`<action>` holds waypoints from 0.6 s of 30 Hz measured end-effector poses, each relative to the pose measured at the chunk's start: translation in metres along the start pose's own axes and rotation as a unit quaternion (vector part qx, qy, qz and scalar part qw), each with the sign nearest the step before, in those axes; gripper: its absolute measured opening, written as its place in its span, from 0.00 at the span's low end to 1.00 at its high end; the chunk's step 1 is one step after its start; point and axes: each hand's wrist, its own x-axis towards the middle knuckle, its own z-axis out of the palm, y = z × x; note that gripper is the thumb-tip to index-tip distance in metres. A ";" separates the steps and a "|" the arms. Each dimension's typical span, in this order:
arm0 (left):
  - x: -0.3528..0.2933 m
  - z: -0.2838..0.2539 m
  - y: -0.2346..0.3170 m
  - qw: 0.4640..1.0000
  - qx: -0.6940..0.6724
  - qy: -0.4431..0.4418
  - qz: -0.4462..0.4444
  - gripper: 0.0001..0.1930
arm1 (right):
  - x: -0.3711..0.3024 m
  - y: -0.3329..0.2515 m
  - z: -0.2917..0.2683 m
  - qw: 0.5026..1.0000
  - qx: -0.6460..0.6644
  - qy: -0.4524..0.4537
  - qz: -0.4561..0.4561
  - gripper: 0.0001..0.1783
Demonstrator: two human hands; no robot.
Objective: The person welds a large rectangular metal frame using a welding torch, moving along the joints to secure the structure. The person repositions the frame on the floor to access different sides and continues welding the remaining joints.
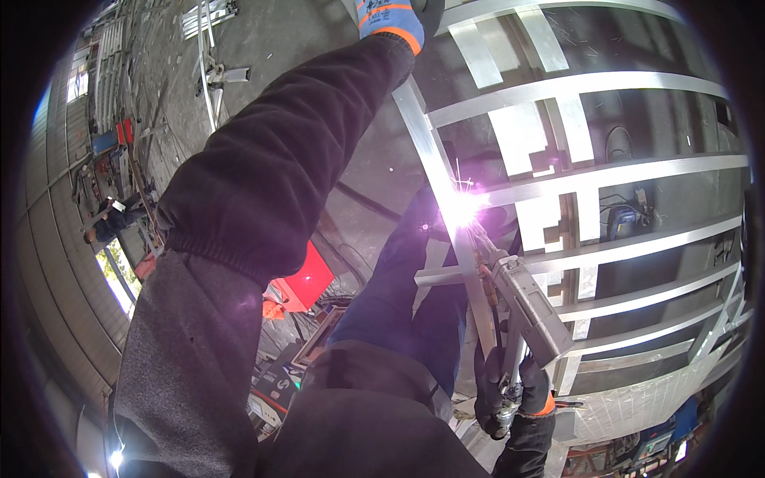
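Metal frame (574, 83) ahead and right, crossbars (606, 174) set along side rail (430, 147). Weld under way: arc (462, 209) at one joint; other joints can't tell. Right hand (535, 386) wrapped round torch (532, 307). Left hand (390, 17) near rail's far end, grip can't tell.

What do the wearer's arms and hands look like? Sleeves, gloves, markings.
Left hand: gloved in pale blue, dark print, orange stripe and orange cuff edge; partly out of frame. Left sleeve: black, gathered hem near the elbow, dark grey cloth above. Right hand: gloved, dark, orange at the cuff. Right sleeve: black.
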 end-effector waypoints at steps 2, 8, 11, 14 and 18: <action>0.000 -0.001 0.000 1.000 0.000 0.001 0.001 0.30 | 0.000 0.014 -0.008 0.998 -0.041 0.035 -0.014 0.29; 0.000 -0.002 -0.004 1.000 0.003 0.004 0.008 0.30 | 0.007 0.038 -0.011 0.997 -0.065 0.009 -0.045 0.27; 0.000 -0.005 -0.005 1.000 0.002 0.005 0.014 0.30 | -0.002 0.039 0.016 0.995 0.030 -0.013 -0.099 0.26; -0.001 -0.007 -0.007 1.000 -0.002 0.011 0.021 0.30 | -0.018 0.051 0.050 0.990 0.086 0.022 -0.105 0.23; 0.004 0.001 -0.020 0.996 -0.029 -0.088 0.004 0.40 | -0.041 0.086 0.075 0.984 -0.027 0.097 -0.150 0.24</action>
